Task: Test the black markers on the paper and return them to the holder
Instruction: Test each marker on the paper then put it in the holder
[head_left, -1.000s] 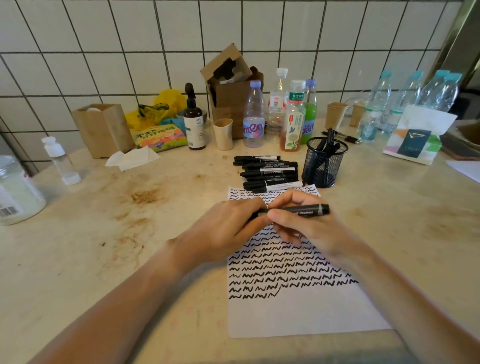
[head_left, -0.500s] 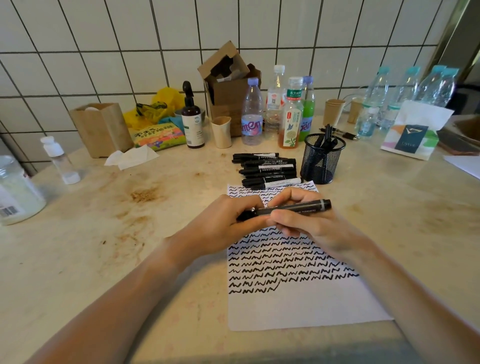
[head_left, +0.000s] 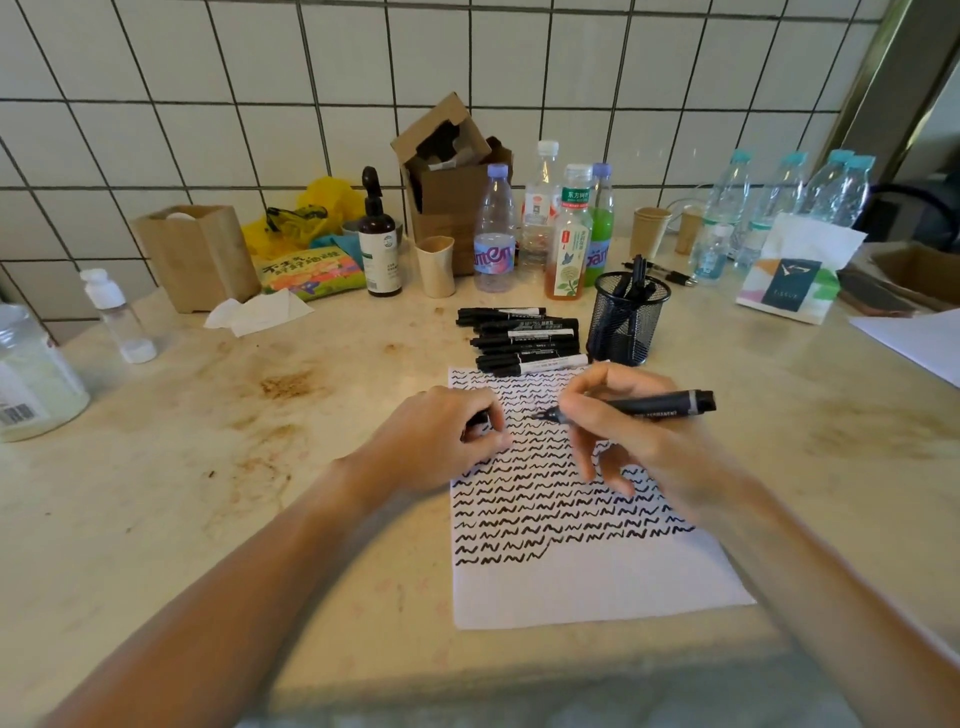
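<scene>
Black marker uncapped, pinched in right hand, tip pointing 9 o'clock above scribbled paper; left hand curled around cap, at paper's 9 o'clock edge.

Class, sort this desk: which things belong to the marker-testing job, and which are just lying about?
Job: marker in right hand; cap in left hand; paper; marker pile; mesh holder.
Lying about: drink bottles; tissue pack; cardboard box.
</scene>
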